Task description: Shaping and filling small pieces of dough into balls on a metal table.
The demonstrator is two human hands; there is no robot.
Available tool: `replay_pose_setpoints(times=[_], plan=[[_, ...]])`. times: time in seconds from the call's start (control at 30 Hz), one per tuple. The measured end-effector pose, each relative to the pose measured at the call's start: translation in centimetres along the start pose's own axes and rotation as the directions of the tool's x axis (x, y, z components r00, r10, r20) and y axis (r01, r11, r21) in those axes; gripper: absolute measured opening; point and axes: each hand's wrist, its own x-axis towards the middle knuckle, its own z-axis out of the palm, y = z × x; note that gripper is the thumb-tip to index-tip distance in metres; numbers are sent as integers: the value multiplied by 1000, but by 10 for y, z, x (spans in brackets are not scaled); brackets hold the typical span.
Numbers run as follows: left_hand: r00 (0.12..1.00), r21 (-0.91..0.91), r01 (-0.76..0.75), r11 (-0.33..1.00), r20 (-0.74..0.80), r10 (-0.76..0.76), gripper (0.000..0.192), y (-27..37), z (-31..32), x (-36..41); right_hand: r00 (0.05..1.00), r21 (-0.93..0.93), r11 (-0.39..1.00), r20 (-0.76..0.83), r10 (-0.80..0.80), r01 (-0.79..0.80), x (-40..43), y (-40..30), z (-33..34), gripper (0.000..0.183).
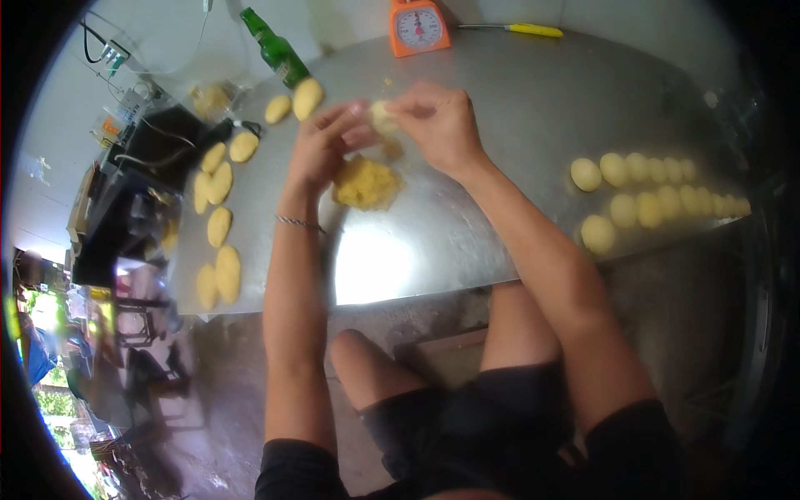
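Note:
My right hand (440,128) pinches a small pale-yellow dough piece (382,119) between thumb and fingers above the metal table. Just left of it my left hand (328,144) has its fingers apart, with nothing plain between them. Motion blurs both hands, and whether the left fingertips touch the dough is unclear. Below them a crumbly yellow mound of what looks like filling (367,183) rests on the table. A small brownish lump (392,149) lies at its upper edge, partly blurred.
Rows of round dough balls (650,209) line the table's right side. Flattened oval dough pieces (220,226) lie along the left. At the back are a green glass bottle (278,53), an orange dial scale (420,28) and a yellow-handled tool (534,29). The metal table's (450,250) front edge is near my legs.

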Motion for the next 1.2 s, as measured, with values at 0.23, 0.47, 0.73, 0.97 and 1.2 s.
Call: replay_pose_setpoints(times=[0.23,0.47,0.73,0.97,1.2], plan=[[986,-114,155,981,81,-146,40,-2,-14,0,972,122,964,-30,-234,236,-1,-2,12,22],[992,-182,-71,981,94,90,44,-6,-10,3,999,53,999,46,4,-6,-11,-19,6,27],[997,-102,-32,994,67,39,47,-1,-3,1,999,62,998,47,-12,9,-6,-4,9,19],[969,190,-246,950,21,247,35,3,12,-2,997,-80,995,58,-59,63,-7,-8,2,20],[999,-56,-3,998,35,5,32,-3,-6,4,996,17,996,20,-84,84,-5,-7,5,17]])
